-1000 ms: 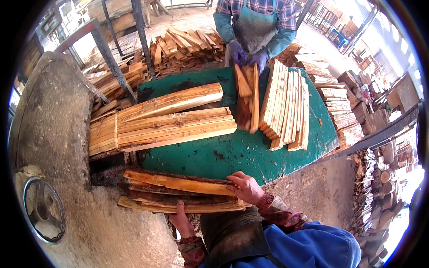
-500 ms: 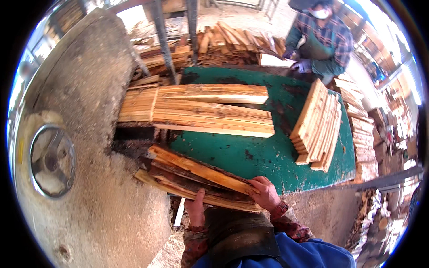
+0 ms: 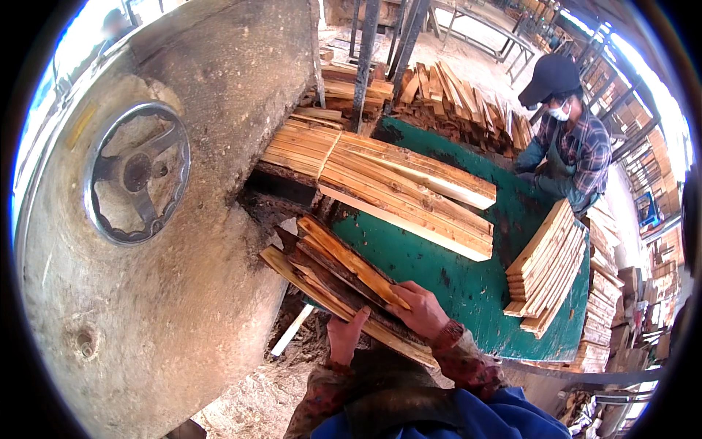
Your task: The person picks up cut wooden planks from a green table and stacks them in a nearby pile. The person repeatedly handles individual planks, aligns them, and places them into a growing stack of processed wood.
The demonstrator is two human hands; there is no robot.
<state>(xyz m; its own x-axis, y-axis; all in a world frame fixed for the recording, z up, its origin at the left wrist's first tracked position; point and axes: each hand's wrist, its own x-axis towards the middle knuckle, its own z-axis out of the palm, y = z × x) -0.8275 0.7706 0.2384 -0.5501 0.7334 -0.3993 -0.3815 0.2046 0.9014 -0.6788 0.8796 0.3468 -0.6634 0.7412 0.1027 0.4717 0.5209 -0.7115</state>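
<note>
Before my body I hold a bundle of long wood slabs (image 3: 344, 282), rough and dark with bark along parts of their edges. My left hand (image 3: 347, 338) is closed on the near edge of the bundle, thumb on top. On the far side, my right hand (image 3: 420, 311) wraps round the end part of the upper slab. The bundle slants up and left, its far ends beside the machine's dusty panel. Past it, a row of sawn planks (image 3: 409, 194) lies on the green table (image 3: 380, 245), reaching out from the machine.
The dusty machine panel (image 3: 219, 293) with a metal handwheel (image 3: 137, 173) fills the left. A stack of short boards (image 3: 548, 267) sits at the table's right. Beyond stands a masked co-worker (image 3: 574, 150) in a cap. Piled offcuts (image 3: 464, 99) and metal posts (image 3: 368, 62) are behind.
The view has swung, so the machine and handwheel take up more of it. The slab bundle slants more steeply, and my hands are nearer each other. The pale board by the co-worker no longer shows.
</note>
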